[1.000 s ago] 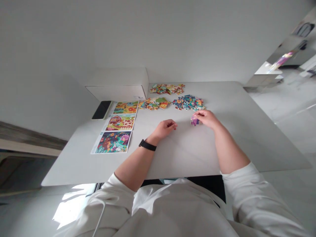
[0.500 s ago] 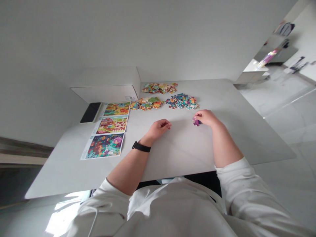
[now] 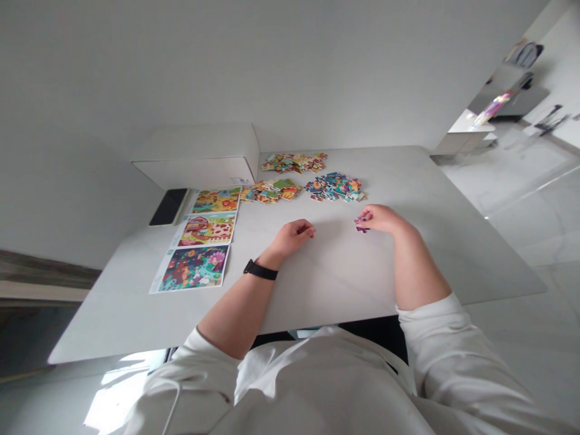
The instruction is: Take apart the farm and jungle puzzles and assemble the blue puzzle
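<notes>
My right hand [image 3: 383, 219] pinches a small purple puzzle piece [image 3: 361, 225] just above the white table [image 3: 430, 241], a little in front of the blue pile of pieces [image 3: 335, 186]. My left hand [image 3: 292, 234] rests on the table with its fingers curled loosely and nothing visible in them; a black watch sits on that wrist. Two other piles lie further back: an orange pile [image 3: 270, 190] and a mixed pile [image 3: 293, 161].
Three colourful picture cards [image 3: 203, 238] lie in a column at the left. Behind them stand a white box [image 3: 199, 157] and a black phone [image 3: 169, 206]. The table's front edge runs just before my torso. A wall rises close behind the table.
My right hand has drawn the purple piece slightly toward me, away from the blue pile. The left hand has stayed put. My head shifted, so the whole view slid a little.
</notes>
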A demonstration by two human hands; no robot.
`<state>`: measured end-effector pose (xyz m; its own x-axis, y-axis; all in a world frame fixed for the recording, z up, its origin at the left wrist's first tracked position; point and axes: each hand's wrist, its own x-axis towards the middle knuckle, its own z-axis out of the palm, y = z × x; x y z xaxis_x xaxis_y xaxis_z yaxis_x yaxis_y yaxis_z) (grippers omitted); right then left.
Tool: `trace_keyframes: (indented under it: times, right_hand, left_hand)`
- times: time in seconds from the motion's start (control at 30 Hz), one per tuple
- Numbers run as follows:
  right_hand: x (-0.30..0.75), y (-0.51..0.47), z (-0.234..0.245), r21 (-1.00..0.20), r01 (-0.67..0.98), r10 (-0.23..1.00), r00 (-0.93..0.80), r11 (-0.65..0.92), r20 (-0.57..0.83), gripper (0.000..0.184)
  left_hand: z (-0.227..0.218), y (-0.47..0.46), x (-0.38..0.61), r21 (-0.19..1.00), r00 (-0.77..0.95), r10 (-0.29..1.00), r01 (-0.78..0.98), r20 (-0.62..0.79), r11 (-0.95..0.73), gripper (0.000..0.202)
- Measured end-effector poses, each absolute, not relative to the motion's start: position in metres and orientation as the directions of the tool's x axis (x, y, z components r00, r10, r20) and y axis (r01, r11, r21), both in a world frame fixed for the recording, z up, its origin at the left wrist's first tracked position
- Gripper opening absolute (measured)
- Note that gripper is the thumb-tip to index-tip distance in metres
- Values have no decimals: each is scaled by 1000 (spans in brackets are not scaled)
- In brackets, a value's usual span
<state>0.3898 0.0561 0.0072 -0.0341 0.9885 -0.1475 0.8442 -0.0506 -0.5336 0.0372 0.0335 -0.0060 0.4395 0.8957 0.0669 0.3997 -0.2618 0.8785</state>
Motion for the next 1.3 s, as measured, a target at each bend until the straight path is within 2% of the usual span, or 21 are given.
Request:
trace_keyframes:
  times: [0.17, 0.33, 0.4, 0.5, 0.73, 0.83, 0.97, 1.13, 1.3]
  right_hand:
    - [391, 53, 14, -470, 881, 976, -53, -54, -211, 20]
    - [392, 52, 17, -488, 870, 973, -40, -77, -226, 20]
    - [392, 53, 15, -516, 851, 986, 8, -95, -168, 20]
    - [390, 57, 12, -525, 843, 990, 138, -115, 5, 19]
    - [383, 76, -3, -421, 900, 929, 245, -111, 278, 24]
    - [376, 86, -10, -374, 921, 921, 236, -109, 311, 30]
    - [367, 95, -17, -325, 939, 934, 214, -116, 285, 38]
    - [363, 95, -17, -316, 943, 932, 201, -101, 301, 36]
    - [364, 88, -13, -318, 944, 914, 207, -92, 348, 41]
  left_hand:
    - [-5, 33, 37, 865, 445, 893, 423, 59, -268, 34]
    - [-8, 33, 36, 869, 444, 895, 422, 51, -259, 36]
    - [-8, 33, 36, 870, 443, 895, 420, 53, -259, 36]
    - [-9, 33, 37, 874, 448, 892, 410, 59, -263, 35]
    - [-6, 33, 37, 851, 442, 895, 446, 60, -277, 39]
    - [-4, 32, 37, 848, 445, 894, 449, 61, -281, 40]
    - [-3, 32, 38, 846, 447, 893, 452, 59, -283, 39]
    - [-5, 33, 39, 843, 443, 894, 456, 62, -284, 37]
    - [-5, 34, 38, 843, 436, 898, 460, 59, -279, 38]
